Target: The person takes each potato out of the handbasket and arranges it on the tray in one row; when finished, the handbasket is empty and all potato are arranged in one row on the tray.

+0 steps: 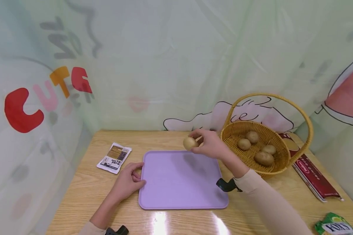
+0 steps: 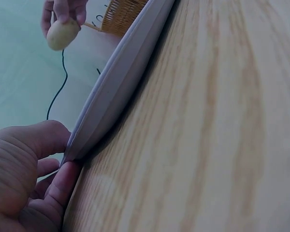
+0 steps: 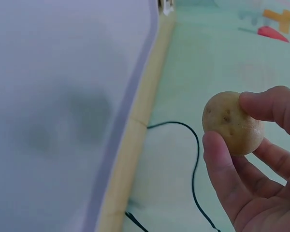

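A round, pale brown potato [image 1: 190,143] is pinched between the thumb and fingers of my right hand [image 1: 208,143], raised over the far right part of a purple tray [image 1: 179,182]. In the right wrist view the potato [image 3: 227,121] shows small dark eyes, with fingertips around it. My left hand [image 1: 129,179] grips the tray's left edge, its thumb and fingers on the rim. Seen from the left wrist, the tray [image 2: 116,87] lies on the wooden table beside those fingers [image 2: 63,181]. Several more potatoes [image 1: 264,158] lie in a wicker basket [image 1: 232,140] at the right.
A white and brown packet [image 1: 114,158] lies left of the tray. Beside the basket, whose tall handle [image 1: 270,95] arches upward, is a long dark red packet [image 1: 314,176]. A green bag [image 1: 335,225] sits at the near right. A printed curtain [image 1: 164,65] hangs behind the table.
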`<state>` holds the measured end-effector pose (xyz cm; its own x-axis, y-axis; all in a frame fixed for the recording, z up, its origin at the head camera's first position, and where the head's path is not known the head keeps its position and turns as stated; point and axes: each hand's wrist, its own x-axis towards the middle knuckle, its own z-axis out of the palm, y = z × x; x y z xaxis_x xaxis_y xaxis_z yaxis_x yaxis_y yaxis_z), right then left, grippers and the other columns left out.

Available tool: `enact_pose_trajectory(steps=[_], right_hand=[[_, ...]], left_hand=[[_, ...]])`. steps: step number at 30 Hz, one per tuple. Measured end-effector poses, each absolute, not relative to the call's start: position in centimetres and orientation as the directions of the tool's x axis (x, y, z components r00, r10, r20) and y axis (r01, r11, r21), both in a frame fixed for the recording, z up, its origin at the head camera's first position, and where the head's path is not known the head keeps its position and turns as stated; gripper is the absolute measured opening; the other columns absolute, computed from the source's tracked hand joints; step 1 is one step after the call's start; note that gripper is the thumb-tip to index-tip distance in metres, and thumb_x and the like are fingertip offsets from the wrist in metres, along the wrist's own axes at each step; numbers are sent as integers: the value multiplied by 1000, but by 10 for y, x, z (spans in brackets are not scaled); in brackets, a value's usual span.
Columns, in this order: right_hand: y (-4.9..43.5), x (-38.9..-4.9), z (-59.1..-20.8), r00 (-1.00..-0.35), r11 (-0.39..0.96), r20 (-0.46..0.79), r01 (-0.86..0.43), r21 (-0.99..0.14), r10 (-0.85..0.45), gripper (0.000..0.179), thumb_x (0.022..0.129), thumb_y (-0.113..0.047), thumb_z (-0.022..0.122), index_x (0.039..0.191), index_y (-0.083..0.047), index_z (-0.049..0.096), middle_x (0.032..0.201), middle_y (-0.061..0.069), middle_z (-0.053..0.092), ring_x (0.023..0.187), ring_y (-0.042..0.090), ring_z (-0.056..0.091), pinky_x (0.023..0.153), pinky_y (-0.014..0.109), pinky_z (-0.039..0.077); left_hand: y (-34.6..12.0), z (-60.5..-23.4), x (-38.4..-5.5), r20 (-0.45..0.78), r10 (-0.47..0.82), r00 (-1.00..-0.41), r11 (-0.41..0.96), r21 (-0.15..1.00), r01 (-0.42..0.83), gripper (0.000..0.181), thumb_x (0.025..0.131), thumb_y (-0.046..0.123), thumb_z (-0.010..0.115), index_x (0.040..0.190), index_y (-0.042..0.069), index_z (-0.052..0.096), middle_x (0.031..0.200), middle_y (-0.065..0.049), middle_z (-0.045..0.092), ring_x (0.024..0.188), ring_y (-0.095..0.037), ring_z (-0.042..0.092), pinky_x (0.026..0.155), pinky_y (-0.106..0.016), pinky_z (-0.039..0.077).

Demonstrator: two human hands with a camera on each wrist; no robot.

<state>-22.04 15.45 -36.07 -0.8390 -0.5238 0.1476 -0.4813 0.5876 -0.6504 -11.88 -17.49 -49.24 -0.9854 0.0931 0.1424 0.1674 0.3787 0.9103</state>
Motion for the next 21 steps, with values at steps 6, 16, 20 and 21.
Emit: enact_pose_trajectory(steps=[6,16,20,21], right_hand=[[136,-224,-373,-833,564,151,-481,-671,-532,43,73,-9,79,113,-6,65,102,7,67,83,23,66,69,32,55],[98,-224,-395,-846,544,82,-410,-732,-527,41,74,-9,79,112,-7,66,101,6,66,82,20,65,72,29,54],[81,-222,-406,-852,547,32,-363,-754,-522,41,74,-11,80,113,-11,66,101,4,66,82,18,66,72,29,54],[77,-221,-409,-851,546,30,-363,-755,-525,41,74,-11,80,113,-11,66,101,4,66,82,18,66,72,29,54]], left_hand=[[-175,-492,-119,141,88,-986,368,915,164,64,68,-8,81,128,-3,58,105,-12,58,69,-13,60,60,-22,55],[-174,-491,-120,147,89,-985,377,911,169,64,68,-8,81,128,-3,59,102,-10,58,68,-12,60,60,-22,55],[-175,-492,-120,153,93,-984,404,897,177,64,67,-8,80,127,-4,59,103,-9,58,68,-12,60,61,-23,56],[-175,-492,-120,152,93,-984,408,896,177,64,68,-7,80,127,-4,59,103,-9,58,69,-12,60,61,-23,56]])
